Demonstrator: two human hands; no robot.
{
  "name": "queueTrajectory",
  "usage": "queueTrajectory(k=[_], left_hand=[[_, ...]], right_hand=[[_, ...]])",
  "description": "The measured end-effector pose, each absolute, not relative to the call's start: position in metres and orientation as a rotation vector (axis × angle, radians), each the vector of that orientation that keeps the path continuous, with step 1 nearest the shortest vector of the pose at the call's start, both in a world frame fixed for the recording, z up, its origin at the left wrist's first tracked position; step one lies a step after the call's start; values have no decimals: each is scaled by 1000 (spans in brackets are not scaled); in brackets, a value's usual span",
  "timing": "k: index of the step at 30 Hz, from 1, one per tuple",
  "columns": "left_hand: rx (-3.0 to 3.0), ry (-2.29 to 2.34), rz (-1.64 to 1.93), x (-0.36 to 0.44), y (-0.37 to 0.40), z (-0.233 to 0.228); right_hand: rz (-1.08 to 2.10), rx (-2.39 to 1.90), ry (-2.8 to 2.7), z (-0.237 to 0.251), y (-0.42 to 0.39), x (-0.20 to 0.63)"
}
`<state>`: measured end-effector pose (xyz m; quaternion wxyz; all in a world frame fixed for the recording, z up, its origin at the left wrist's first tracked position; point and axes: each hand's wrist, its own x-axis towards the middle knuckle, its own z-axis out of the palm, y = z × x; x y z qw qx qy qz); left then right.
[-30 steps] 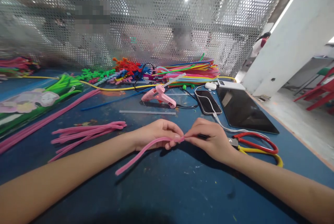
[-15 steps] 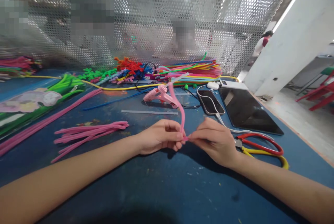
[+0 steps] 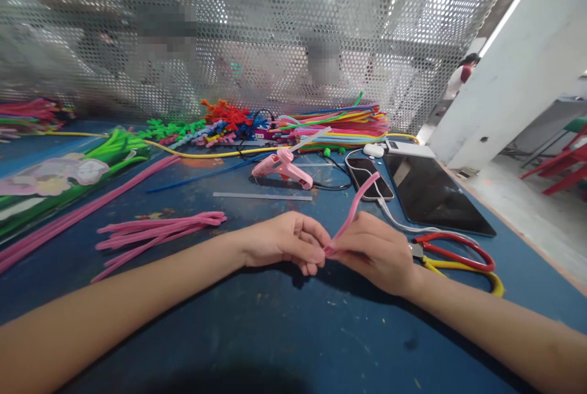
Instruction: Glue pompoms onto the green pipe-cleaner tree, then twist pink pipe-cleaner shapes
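Swinging over from its upright stand of half a second ago, the free end of the pink pipe cleaner [image 3: 355,210] now leans to the right, its tip over the near end of the phone [image 3: 367,178]. Both hands meet at the middle of the blue table [image 3: 275,333], close to the near edge. The left hand [image 3: 284,242] has its fingers curled in, thumb and fingertips pinching the lower end of the pipe cleaner. The right hand [image 3: 376,252] touches it from the other side, fingers bent and pinching the same spot, so the two grips sit tight together. Just right of the right hand lie pliers [image 3: 452,256] with red and yellow handles. To the left, a bundle of pink stems [image 3: 156,232] lies on the table. Farther back sit a pink glue gun [image 3: 282,167], a clear glue stick [image 3: 262,196], a dark tablet [image 3: 433,195] at far right, and a heap of coloured stems [image 3: 343,125] against the mesh screen [image 3: 275,27].
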<state>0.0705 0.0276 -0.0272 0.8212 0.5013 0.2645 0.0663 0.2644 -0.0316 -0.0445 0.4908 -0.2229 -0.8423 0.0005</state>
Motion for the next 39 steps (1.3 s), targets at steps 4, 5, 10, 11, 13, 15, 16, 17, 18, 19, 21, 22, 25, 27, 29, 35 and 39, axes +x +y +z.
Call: queueTrajectory(k=[4,5,10,11,13,15,16,17,18,19,21,22,25,27,29,35,39], left_hand=[[1030,572,230,69,27,-27],[1025,579,252,69,26,-27],[1068,634,362,70,23,-30],[1089,641,381,70,22,-30],[1131,656,411,72,19,-30],[1170,680,424,74,17,-30],[1187,695,428,75,15,-30],[1202,710,432,76,13,-29],[1216,724,440,77,11,-29],[1227,735,455,78,9,-30],[1231,756,499,80,5,-30],[1225,765,524,82,4,-31],[1200,786,585,83,0,-32],[1181,792,606,84,0,-32],[1154,794,619,83,0,-32],[1057,782,784,81,1,-35],[1089,771,875,80,2,-37]], right_hand=[[64,-633,-1997,-44,-29,264],[49,-650,-1993,-44,-28,265],[-87,-685,-2014,-46,-27,266],[-106,-686,-2018,-47,-28,266],[-126,-688,-2019,-47,-28,266],[-140,-684,-2023,-48,-29,265],[-149,-680,-2024,-48,-28,265],[-159,-674,-2025,-48,-28,264],[-169,-671,-2024,-48,-28,263],[-178,-670,-2023,-48,-28,262],[-188,-686,-2008,-48,-27,261],[-186,-699,-1998,-48,-27,260],[-154,-726,-1984,-47,-27,258],[-129,-725,-1989,-46,-28,257],[-102,-724,-1993,-44,-30,256],[127,-793,-1967,-42,-37,249],[394,-876,-1811,-44,-40,244]])
